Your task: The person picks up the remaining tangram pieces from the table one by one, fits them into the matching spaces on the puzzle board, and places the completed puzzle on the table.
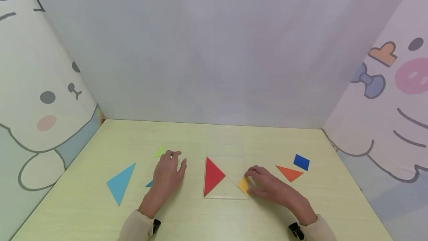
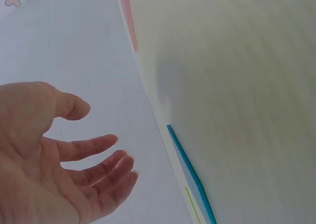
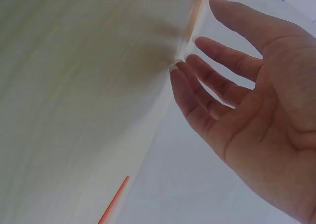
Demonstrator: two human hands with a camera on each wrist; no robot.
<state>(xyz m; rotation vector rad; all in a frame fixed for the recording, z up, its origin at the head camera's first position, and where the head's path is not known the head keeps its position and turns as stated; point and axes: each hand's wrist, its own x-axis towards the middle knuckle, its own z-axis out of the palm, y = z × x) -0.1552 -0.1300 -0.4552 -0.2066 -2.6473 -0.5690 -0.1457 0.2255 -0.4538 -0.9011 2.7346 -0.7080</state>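
Observation:
A clear square tray (image 1: 224,198) holds a red triangle (image 1: 213,176) along its left side. At its right edge lies a yellow-orange piece (image 1: 243,186), partly hidden by my right hand (image 1: 269,186). The right fingers (image 3: 217,81) are gently bent, the thumb apart from them; whether they touch the piece I cannot tell. My left hand (image 1: 168,174) hovers left of the tray with loosely bent fingers (image 2: 98,177) and holds nothing. Beyond it sits a light green triangle (image 1: 159,151), partly covered. A small blue piece (image 1: 149,184) peeks out beside the left wrist.
A large light blue triangle (image 1: 122,183) lies at the left of the table (image 1: 187,226). To the right are an orange-red triangle (image 1: 290,173) and a dark blue four-sided piece (image 1: 301,162). Behind the tray a clear sheet or lid (image 1: 226,142) lies flat. Curtains with cartoon prints enclose the table.

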